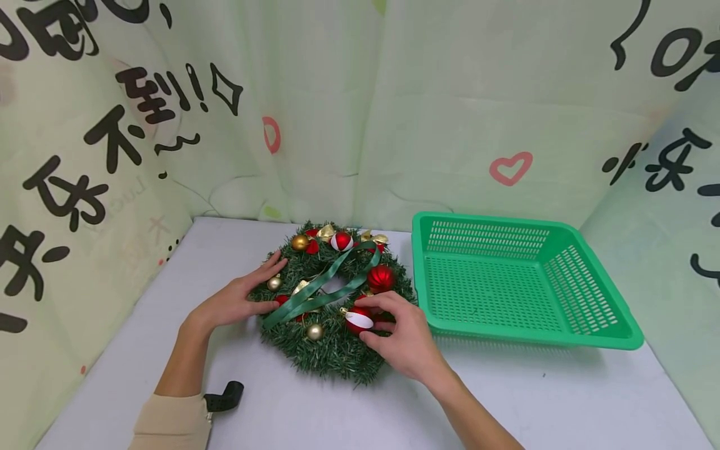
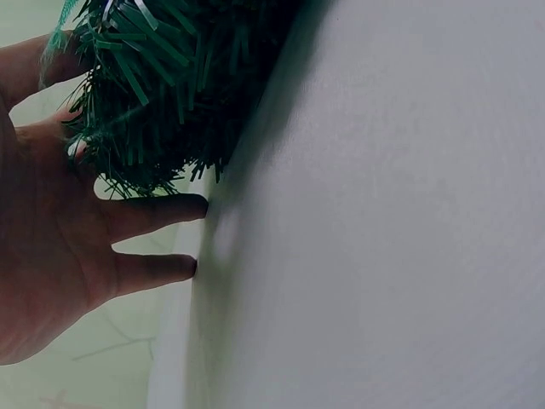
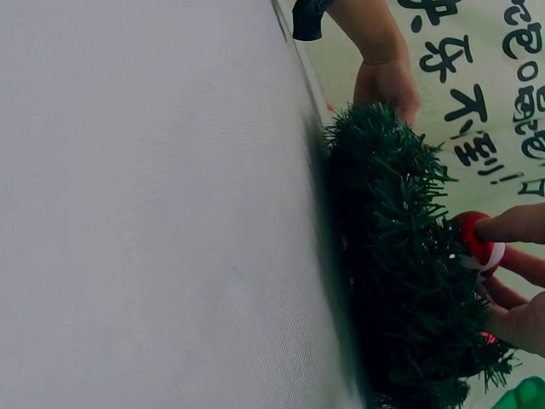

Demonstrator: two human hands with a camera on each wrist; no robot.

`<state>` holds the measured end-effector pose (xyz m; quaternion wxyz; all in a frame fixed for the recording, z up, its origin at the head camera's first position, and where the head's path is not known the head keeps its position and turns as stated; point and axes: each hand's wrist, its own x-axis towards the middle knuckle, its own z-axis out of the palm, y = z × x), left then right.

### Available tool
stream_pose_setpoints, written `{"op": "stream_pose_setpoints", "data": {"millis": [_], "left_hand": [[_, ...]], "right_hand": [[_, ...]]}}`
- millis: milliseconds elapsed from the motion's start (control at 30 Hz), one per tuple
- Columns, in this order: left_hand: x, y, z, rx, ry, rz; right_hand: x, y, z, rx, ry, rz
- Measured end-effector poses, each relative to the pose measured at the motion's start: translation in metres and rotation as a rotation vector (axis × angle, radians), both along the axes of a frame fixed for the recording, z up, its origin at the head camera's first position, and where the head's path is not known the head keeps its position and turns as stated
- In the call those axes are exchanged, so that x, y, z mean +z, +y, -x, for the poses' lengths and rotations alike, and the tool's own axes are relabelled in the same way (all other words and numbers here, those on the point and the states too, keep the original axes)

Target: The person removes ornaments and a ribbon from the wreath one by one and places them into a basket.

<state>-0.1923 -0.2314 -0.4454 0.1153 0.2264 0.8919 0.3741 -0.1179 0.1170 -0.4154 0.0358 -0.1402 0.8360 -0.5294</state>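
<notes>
A green Christmas wreath (image 1: pixel 337 356) lies flat on the table, decorated with red, gold and striped baubles and a loop of green ribbon (image 1: pixel 304 306). At its left side my left hand (image 1: pixel 239 300) rests with fingers spread; in the left wrist view two straight fingers (image 2: pixel 162 217) reach down beside the greenery (image 2: pixel 153 102). Between thumb and fingers, my right hand (image 1: pixel 405 334) pinches a red-and-white Christmas ball (image 1: pixel 359 320) with a gold cap, at the wreath's lower right. That same ball (image 3: pixel 473 230) shows against the wreath (image 3: pixel 400 256) in the right wrist view.
A green plastic basket (image 1: pixel 529 340) with perforated walls stands right of the wreath, close to it. The white table (image 1: pixel 292 412) ends at a printed curtain (image 1: pixel 360 112) behind and at both sides. A black device (image 1: pixel 225 397) is attached at the left wrist.
</notes>
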Motion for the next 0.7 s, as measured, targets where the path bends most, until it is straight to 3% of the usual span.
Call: {"op": "stream_pose_setpoints", "data": {"millis": [700], "left_hand": [[-0.0009,0.0002,0.0008,-0.001,0.005,-0.010]], "right_hand": [[0.0063,0.0026,0.0007,-0.016,-0.019,0.101]]}}
